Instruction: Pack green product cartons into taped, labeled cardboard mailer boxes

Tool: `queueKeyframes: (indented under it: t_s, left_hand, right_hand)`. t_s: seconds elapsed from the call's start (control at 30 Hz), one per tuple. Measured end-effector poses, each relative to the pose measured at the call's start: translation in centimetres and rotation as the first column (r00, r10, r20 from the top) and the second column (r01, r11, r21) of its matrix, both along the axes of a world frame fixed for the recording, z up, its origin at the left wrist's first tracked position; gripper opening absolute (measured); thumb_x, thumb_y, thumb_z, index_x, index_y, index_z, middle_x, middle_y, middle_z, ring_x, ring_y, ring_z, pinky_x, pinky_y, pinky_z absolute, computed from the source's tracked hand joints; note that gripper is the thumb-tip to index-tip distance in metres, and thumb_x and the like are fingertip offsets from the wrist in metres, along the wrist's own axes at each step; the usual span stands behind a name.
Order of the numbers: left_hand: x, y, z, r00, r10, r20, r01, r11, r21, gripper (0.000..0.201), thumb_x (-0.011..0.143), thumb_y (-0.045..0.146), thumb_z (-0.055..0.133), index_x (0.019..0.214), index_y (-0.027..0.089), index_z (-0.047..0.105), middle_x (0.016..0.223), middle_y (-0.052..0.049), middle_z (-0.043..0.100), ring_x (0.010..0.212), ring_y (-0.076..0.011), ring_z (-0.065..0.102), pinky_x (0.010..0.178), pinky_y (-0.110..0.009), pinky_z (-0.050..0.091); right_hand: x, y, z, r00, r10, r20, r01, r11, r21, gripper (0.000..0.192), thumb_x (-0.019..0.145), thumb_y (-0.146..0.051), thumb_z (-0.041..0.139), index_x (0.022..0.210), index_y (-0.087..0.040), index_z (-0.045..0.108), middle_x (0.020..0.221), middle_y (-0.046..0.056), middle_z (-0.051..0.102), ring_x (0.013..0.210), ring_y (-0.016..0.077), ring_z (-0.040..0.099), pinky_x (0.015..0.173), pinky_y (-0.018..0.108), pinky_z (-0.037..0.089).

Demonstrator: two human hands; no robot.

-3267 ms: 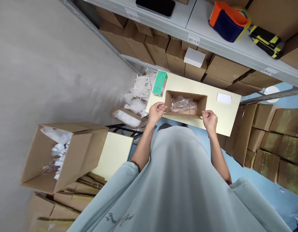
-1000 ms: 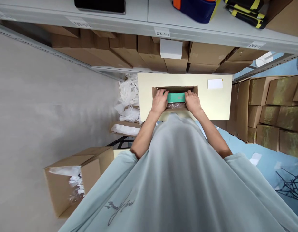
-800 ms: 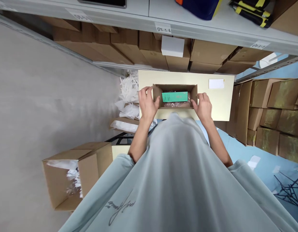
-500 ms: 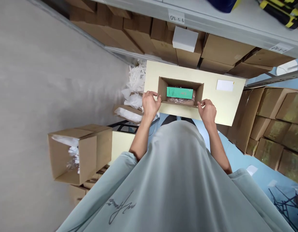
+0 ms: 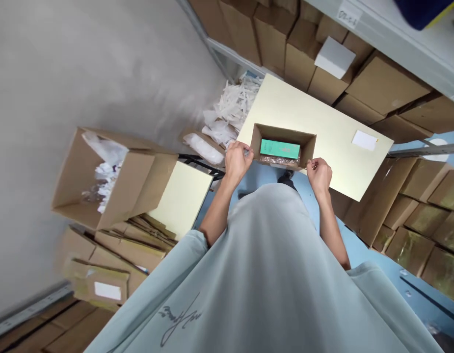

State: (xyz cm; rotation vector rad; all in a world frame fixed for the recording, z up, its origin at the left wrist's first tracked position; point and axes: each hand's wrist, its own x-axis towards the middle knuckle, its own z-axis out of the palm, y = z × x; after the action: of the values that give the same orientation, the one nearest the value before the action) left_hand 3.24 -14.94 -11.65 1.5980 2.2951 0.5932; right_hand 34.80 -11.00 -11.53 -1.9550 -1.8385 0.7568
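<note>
Sitting open on the pale table [image 5: 333,125], near its close edge: a small brown box [image 5: 283,145]. Lying flat inside it, on top of some clear bubble wrap [image 5: 276,160]: a green packet [image 5: 280,149].

Holding the box at both ends. Left hand [image 5: 238,159] curling its fingers onto the left corner, pinching the cardboard there. Right hand [image 5: 318,172] pinching the near right corner with fingers bent together. Both hands closed on the box, not on the packet.

Probably best keeping both grips even and low, so the box stays level and the packet does not slide. Best pressing gently, since thin cardboard bends.

Edges to mind: the box sitting very close to the table's near edge, so a pull toward the body could tip it off. Lots of bare table behind the box and to the right, with only a small white card [image 5: 364,140] far off near the right corner. To the left, past the table edge, a heap of white wrappers [image 5: 227,110] on the floor and a big open carton [image 5: 112,179] further away. Stacked brown boxes [image 5: 362,83] standing beyond the far side of the table, under a shelf [image 5: 388,34], so less room for lifting high there.
</note>
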Motion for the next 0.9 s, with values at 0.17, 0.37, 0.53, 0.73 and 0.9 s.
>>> queueKeyframes:
  t_s: [0.17, 0.37, 0.53, 0.73, 0.9]
  left_hand:
    - [-7.4, -11.3, 0.5, 0.983, 0.181, 0.032, -0.183, 0.981, 0.059, 0.005, 0.101, 0.025, 0.068, 0.100, 0.023, 0.073, 0.111, -0.014, 0.080, 0.117, -0.0363, 0.072, 0.112, -0.053, 0.056]
    - [-17.6, -27.1, -0.3, 0.897, 0.441, 0.028, -0.437, 0.875, 0.208, 0.005, 0.102, 0.027, 0.067, 0.098, 0.026, 0.071, 0.109, -0.011, 0.080, 0.111, -0.0328, 0.071, 0.110, -0.051, 0.056]
    - [-22.8, -37.7, -1.7, 0.763, 0.645, 0.052, -0.636, 0.733, 0.242, 0.006, 0.103, 0.028, 0.065, 0.099, 0.027, 0.069, 0.110, -0.010, 0.079, 0.112, -0.0327, 0.071, 0.109, -0.050, 0.056]
    - [-23.8, -44.0, -3.8, 0.613, 0.777, 0.139, -0.785, 0.580, 0.219, 0.013, 0.109, 0.030, 0.058, 0.102, 0.025, 0.068, 0.116, -0.015, 0.077, 0.115, -0.0335, 0.071, 0.109, -0.051, 0.056]
    - [-23.3, -44.5, -5.5, 0.518, 0.831, 0.204, -0.851, 0.476, 0.220, 0.009, 0.107, 0.028, 0.060, 0.102, 0.026, 0.067, 0.115, -0.014, 0.077, 0.115, -0.0325, 0.072, 0.108, -0.050, 0.059]
  right_hand:
    - [-8.4, -4.1, -0.5, 0.979, 0.205, 0.014, -0.205, 0.977, 0.065, 0.023, 0.105, -0.040, 0.057, 0.095, -0.024, 0.070, 0.097, 0.014, 0.083, 0.086, 0.0308, 0.074, 0.086, 0.042, 0.054]
    - [-22.6, -11.8, -1.6, 0.879, 0.475, 0.047, -0.476, 0.868, 0.138, 0.028, 0.108, -0.042, 0.055, 0.102, -0.022, 0.072, 0.100, 0.016, 0.083, 0.091, 0.0321, 0.075, 0.085, 0.041, 0.054]
    - [-33.4, -17.6, -1.9, 0.732, 0.677, 0.075, -0.679, 0.715, 0.167, 0.023, 0.109, -0.036, 0.053, 0.099, -0.022, 0.068, 0.103, 0.016, 0.081, 0.093, 0.0301, 0.073, 0.086, 0.039, 0.053]
    - [-41.7, -20.8, -1.4, 0.578, 0.806, 0.123, -0.810, 0.549, 0.208, 0.019, 0.112, -0.033, 0.049, 0.099, -0.024, 0.060, 0.106, 0.015, 0.076, 0.095, 0.0282, 0.069, 0.091, 0.039, 0.053]
    - [-44.8, -20.3, -1.0, 0.516, 0.846, 0.135, -0.850, 0.485, 0.207, 0.022, 0.112, -0.037, 0.046, 0.099, -0.026, 0.059, 0.103, 0.013, 0.076, 0.090, 0.0270, 0.067, 0.088, 0.038, 0.054]
